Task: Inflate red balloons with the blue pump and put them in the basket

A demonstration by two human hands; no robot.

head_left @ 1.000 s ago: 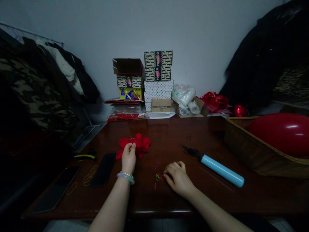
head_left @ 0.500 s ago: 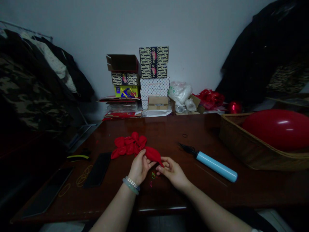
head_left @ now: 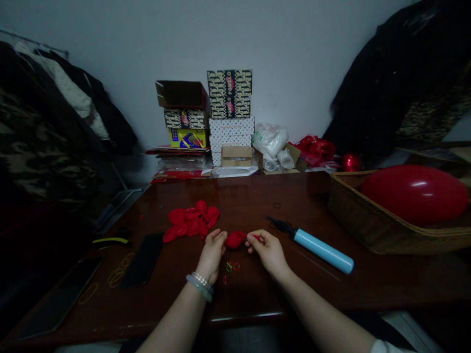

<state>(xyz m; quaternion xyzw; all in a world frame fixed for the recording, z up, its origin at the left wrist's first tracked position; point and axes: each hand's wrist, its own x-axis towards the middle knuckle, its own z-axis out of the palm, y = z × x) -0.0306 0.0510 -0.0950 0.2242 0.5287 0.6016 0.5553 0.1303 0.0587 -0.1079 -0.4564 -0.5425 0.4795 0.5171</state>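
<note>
A limp red balloon (head_left: pixel 235 239) is stretched sideways between my two hands, just above the table. My left hand (head_left: pixel 213 250), with bracelets at the wrist, grips its left side. My right hand (head_left: pixel 269 251) pinches its narrow right end between thumb and fingers. Behind and to the left lies a pile of flat red balloons (head_left: pixel 189 220). Small coloured rubber bands (head_left: pixel 229 267) are on the table just below the balloon. To the right of my right hand rests a light blue balloon pump (head_left: pixel 324 250) with a black nozzle.
On the right, a woven basket (head_left: pixel 356 235) holds a large inflated red balloon (head_left: pixel 415 193). Two dark flat devices, a phone (head_left: pixel 143 260) and a tablet (head_left: pixel 61 299), lie at left by yellowish rubber bands (head_left: pixel 117 277). Stacked boxes (head_left: pixel 231 132) stand beyond the table's far edge.
The held balloon has gone from slanting down to the right to lying level and bunched between my hands. My right hand has moved slightly right and up; the view has shifted slightly.
</note>
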